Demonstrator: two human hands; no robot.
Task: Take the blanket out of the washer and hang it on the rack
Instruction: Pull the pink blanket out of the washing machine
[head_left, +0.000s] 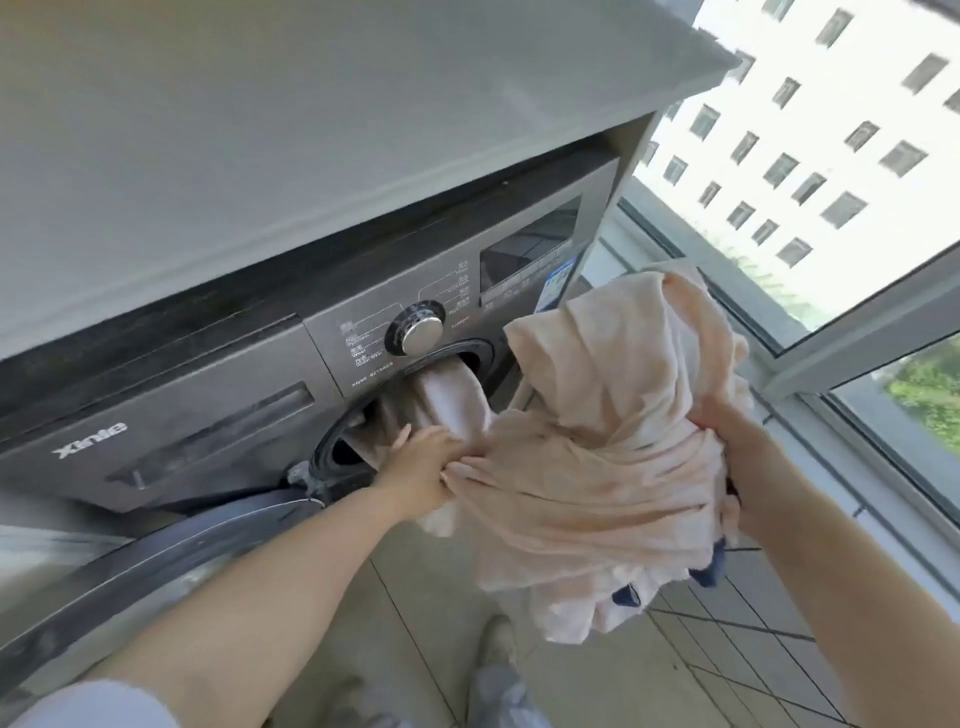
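Left hand (423, 460) is down at the drum mouth, fingers clenched round the blanket (608, 457) where it leaves the opening; right hand (740, 457) is out to the side, fist closed on a big gathered bunch, keeping the bulk off the tiled floor (753, 670), I'd say; one hand feeds, the other carries. The blanket itself is only part-way out; a tail runs back into the washer (208, 415), the rest heaped and drooping between the hands; its long line runs from the drum out towards the window (857, 182), free end hanging down. The washer door (171, 566) swings open low on the left; no rack in sight.
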